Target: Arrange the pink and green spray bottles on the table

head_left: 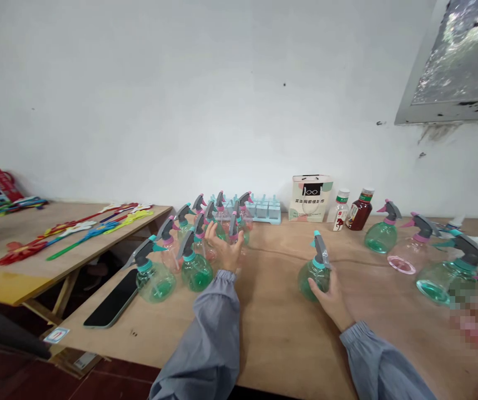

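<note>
My right hand [331, 294] grips the round body of a green spray bottle [314, 276] with a teal collar and grey trigger head. The bottle stands upright at mid-table. My left hand [226, 250] is cupped with thumb and fingers apart, just in front of a pink-collared spray bottle [234, 226]. That bottle's body is mostly hidden by the hand, and contact is unclear. Around it stand several pink and green spray bottles, among them a green one [197, 273] and another green one [156, 282] at the left front.
A phone [112, 300] lies at the left edge. Behind are a light-blue rack [266, 210], a paper bag [310, 208], a white bottle [340, 211] and a dark red bottle [360, 212]. More spray bottles [382, 236] stand at right. Colourful crafts [92, 233] lie on the left table.
</note>
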`<move>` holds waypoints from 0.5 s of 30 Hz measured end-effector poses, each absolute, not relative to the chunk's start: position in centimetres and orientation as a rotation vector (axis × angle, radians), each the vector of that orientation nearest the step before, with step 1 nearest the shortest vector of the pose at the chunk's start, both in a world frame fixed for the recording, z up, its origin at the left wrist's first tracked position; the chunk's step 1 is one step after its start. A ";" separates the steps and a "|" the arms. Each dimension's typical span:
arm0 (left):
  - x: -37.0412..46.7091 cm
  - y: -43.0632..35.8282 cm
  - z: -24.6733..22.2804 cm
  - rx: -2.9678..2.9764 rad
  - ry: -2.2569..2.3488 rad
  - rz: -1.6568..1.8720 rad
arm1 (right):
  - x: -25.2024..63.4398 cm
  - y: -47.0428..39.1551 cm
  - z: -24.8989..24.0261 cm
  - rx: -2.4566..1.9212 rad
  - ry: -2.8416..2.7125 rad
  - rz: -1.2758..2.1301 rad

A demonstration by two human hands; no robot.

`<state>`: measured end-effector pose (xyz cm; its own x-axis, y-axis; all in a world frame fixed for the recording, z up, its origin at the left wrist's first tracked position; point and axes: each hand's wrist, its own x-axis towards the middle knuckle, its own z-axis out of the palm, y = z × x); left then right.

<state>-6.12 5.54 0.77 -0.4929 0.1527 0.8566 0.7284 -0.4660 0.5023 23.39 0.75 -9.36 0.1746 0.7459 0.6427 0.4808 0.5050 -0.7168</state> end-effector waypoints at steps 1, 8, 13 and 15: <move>-5.4 4.5 0.6 -1.358 -1.244 -2.005 | 23.1 0.6 -9.4 -1.121 -1.479 0.285; 3.4 -1.7 0.0 -2.726 -1.278 -1.784 | 20.1 -1.3 -9.8 -0.978 -1.702 0.252; 5.9 -1.4 -0.4 -2.753 -1.428 -2.042 | 20.3 -2.5 -9.0 -1.001 -1.898 0.192; 5.5 -1.0 -0.7 -2.757 -1.390 -2.169 | 22.5 -3.2 -8.0 -1.036 -1.813 0.109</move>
<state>5.48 -0.98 -0.66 0.1576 0.8257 0.5416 0.1473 -0.5620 0.8139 22.49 -3.24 -8.03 -0.1293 0.6886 0.7136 0.5978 0.6283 -0.4980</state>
